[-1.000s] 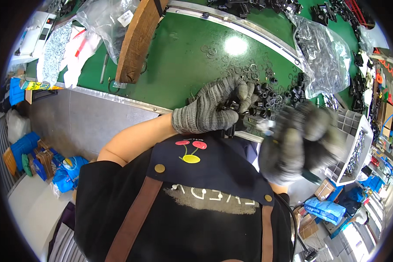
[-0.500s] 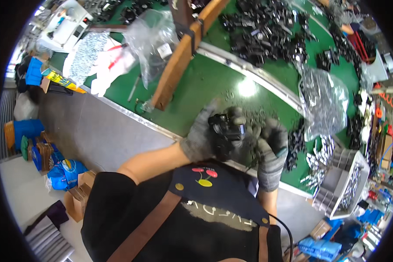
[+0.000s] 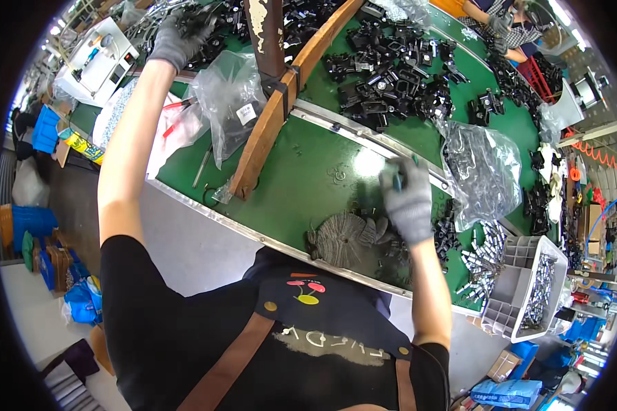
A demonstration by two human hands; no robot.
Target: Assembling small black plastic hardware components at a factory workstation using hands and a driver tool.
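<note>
My left hand point(image 3: 176, 46), in a grey glove, reaches out to the far left among the black parts point(image 3: 209, 41) heaped behind a white machine. Its fingers are blurred, and whether they hold one of these parts does not show. Over the green bench point(image 3: 288, 171), right of the middle, my gloved right hand point(image 3: 408, 202) is curled around a small teal thing point(image 3: 397, 181), too little seen to name. Near the bench's front edge lies a round grey ribbed disc point(image 3: 341, 240). Small rings point(image 3: 337, 175) are scattered farther back.
A wooden beam point(image 3: 267, 137) on a post rises left of the middle. Black parts point(image 3: 391, 75) are heaped beyond a metal rail. Clear plastic bags point(image 3: 483, 171) lie on both sides. A grey crate point(image 3: 517, 294) of metal pieces stands at right. Another person point(image 3: 504, 27) works far right.
My left hand has swung from the front of the bench to the far left. The black part between my hands is gone from there, and the grey disc shows. My right hand moved slightly back.
</note>
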